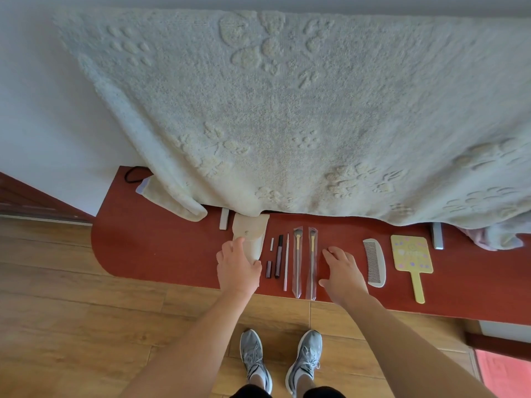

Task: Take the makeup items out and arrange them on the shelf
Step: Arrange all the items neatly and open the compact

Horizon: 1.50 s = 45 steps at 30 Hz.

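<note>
On the red-brown shelf lies a cream pouch with a snap button. My left hand rests on the pouch's lower part, fingers curved over it. To its right lie in a row a short white stick, a small dark tube, a dark pen-like tube, a thin pale stick and two wrapped makeup brushes. My right hand hovers or rests on the shelf right of the brushes, fingers spread, holding nothing. Farther right are a white comb and a yellow hand mirror.
A thick cream blanket hangs from the bed over the shelf's back edge. A black hair tie lies at the shelf's far left. Two pale blocks stand near the back. Wooden floor and my grey shoes lie below.
</note>
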Available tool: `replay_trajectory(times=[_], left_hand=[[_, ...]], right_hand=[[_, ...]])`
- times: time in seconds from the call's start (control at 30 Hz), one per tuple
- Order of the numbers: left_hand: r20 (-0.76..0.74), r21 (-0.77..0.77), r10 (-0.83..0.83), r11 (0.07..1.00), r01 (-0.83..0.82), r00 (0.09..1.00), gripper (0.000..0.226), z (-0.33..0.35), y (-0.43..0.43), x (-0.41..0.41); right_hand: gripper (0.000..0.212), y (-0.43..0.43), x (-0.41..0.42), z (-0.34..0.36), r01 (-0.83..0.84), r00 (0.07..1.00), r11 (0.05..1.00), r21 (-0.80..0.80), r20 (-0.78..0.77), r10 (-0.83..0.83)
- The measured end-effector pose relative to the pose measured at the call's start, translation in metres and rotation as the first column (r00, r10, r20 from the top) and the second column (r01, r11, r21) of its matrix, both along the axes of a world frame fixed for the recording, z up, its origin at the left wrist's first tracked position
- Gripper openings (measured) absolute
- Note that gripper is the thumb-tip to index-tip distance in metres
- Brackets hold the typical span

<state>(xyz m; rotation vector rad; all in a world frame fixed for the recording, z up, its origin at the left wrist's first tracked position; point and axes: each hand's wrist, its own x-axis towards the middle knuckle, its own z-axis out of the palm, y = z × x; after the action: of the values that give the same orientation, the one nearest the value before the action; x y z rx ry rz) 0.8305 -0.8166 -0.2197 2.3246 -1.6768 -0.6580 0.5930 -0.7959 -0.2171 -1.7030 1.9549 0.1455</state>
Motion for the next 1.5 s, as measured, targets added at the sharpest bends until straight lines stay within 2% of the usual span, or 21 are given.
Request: replay_trajectory(times=[0.73,1.3,1.5], left_hand=[[0.112,0.003,-0.043,0.999,0.043,0.993,0.067,-0.002,0.004,0.000],[0.113,0.008,-0.069,0.998,0.069,0.991,0.068,-0.008,0.004,0.004],[0.059,-0.034,-0.078,0.996,0.080,0.995,0.057,-0.010,0.004,0.010]], right_hand=[[0.077,0.000,0.001,0.001,0.002,1.000,1.000,0.004,-0.006,-0.002],[0.078,0.001,0.001,0.000,0.023,1.000,1.000,-0.003,0.006,-0.023],[0.077,0.000,0.002,0.002,0.029,1.000,1.000,-0.004,0.009,-0.029]])
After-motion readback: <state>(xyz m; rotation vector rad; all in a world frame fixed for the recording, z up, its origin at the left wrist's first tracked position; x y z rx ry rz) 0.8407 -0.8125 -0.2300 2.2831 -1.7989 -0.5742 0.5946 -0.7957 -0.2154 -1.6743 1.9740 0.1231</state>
